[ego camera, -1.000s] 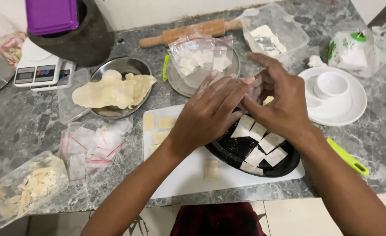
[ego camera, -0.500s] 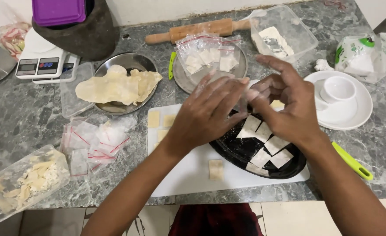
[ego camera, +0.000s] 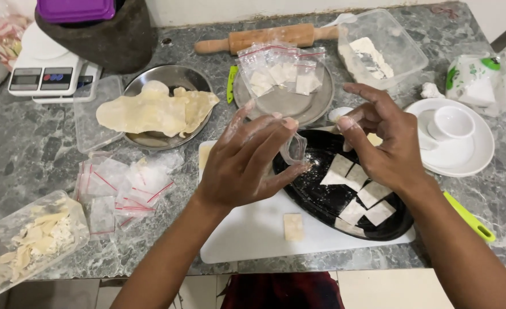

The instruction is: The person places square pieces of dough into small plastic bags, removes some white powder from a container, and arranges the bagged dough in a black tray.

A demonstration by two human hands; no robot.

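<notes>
Grey marble counter bears white cutting board, rolling pin, kitchen scale, saucer.

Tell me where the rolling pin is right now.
In the head view the wooden rolling pin lies at the far edge of the counter, just behind the steel plate of small filled bags, left of the clear tub.

This is a home kitchen set up for small-batch food preparation, on a grey marbled stone surface that runs to a white wall. A wooden rolling pin lies along the far edge beside a clear tub of flour, a digital kitchen scale stands at the far left corner, and a steel plate carries rolled dough sheets. Nearer the front edge, a white cutting board bears a black oval tray of cut dough squares, with small zip bags heaped to its left.
</notes>
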